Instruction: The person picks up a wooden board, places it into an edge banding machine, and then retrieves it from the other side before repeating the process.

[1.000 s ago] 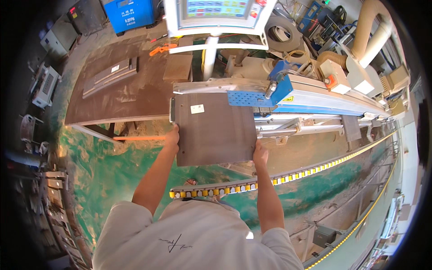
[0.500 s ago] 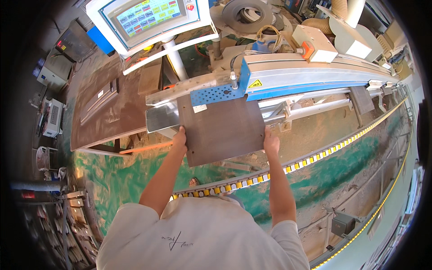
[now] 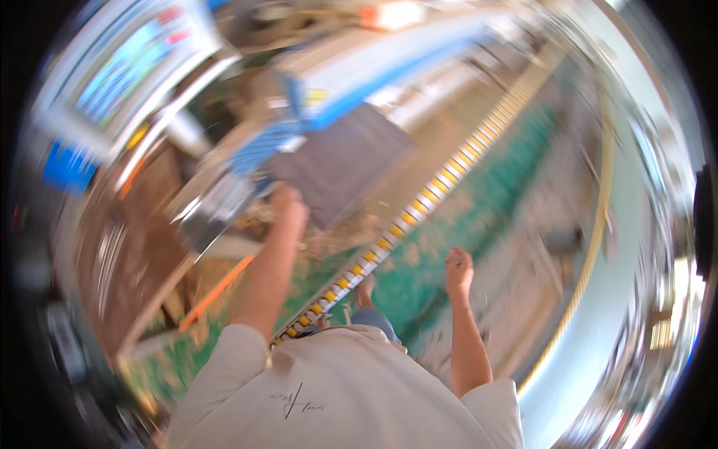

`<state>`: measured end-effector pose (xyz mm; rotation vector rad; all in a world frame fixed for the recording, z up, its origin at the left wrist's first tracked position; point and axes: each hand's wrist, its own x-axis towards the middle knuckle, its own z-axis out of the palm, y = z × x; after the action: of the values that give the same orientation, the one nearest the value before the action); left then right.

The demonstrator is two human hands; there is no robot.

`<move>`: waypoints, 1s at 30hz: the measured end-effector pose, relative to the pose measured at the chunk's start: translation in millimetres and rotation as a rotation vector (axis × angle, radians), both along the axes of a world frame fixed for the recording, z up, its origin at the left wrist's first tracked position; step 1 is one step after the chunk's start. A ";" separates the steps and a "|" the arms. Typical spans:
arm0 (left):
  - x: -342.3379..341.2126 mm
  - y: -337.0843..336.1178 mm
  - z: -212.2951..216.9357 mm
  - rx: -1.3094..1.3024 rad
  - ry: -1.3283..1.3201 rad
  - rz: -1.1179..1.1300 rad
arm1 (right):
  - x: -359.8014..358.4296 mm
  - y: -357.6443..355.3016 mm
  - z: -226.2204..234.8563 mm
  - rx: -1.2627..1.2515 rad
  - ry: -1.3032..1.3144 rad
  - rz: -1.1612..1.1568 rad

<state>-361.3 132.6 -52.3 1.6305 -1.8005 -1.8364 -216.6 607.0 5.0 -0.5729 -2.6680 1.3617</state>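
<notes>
Two bare hands apart, head view | flat dark-brown rectangular panel (image 3: 348,165) beside the blue perforated metal plate (image 3: 262,147), long axis seemingly slanting up-right | my left hand (image 3: 288,203) nearer, at its lower-left edge, grip too blurred to tell | my right hand (image 3: 459,269) well off, lower right, fingers curled, closure unclear

No words are standing out legibly; motion is blurring most markings. A small white rectangular label (image 3: 293,144) is sitting on the flat brown rectangular panel (image 3: 345,161), at its upper-left edge. Above the panel, a yellow sticker (image 3: 315,97) is showing on the long white-and-blue machine beam (image 3: 400,66). Left of the panel, a white-framed rectangular screen (image 3: 123,71) is glowing with smeared coloured fields. Below it, black script-like lettering (image 3: 297,400) is crossing the beige cloth T-shirt (image 3: 351,374).
</notes>
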 end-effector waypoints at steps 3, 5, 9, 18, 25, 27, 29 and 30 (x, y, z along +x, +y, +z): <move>-19.8 -36.5 -31.4 -0.203 0.122 -0.490 | 206.2 55.8 0.8 -0.054 -0.206 -0.352; -42.7 -58.7 -42.3 0.268 0.374 -0.421 | 358.2 83.1 -8.5 -0.132 -0.142 -0.681; 23.0 26.7 -8.6 0.688 0.371 -0.257 | 668.3 66.2 18.6 -0.347 0.094 -1.521; 417.8 294.0 45.5 0.389 0.298 -1.612 | 978.8 74.9 10.6 -0.339 0.520 -2.174; 593.7 297.1 -46.2 0.177 -0.358 -1.783 | 1165.0 116.6 -44.7 -0.366 -0.177 -2.475; 615.4 270.0 -67.9 0.055 -0.485 -1.907 | 1196.7 124.8 -59.7 -0.508 -0.004 -2.402; 632.3 258.5 -77.7 -0.169 -0.581 -2.050 | 1250.0 122.7 -61.8 -0.854 0.515 -2.080; 632.2 252.2 -68.6 -0.282 -0.592 -2.015 | 1232.3 124.7 -66.8 -1.019 0.598 -2.092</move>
<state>270.9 384.8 -120.9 -0.4525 -4.2427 -0.7081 1015.6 731.7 -61.8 -1.6678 0.0577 1.2368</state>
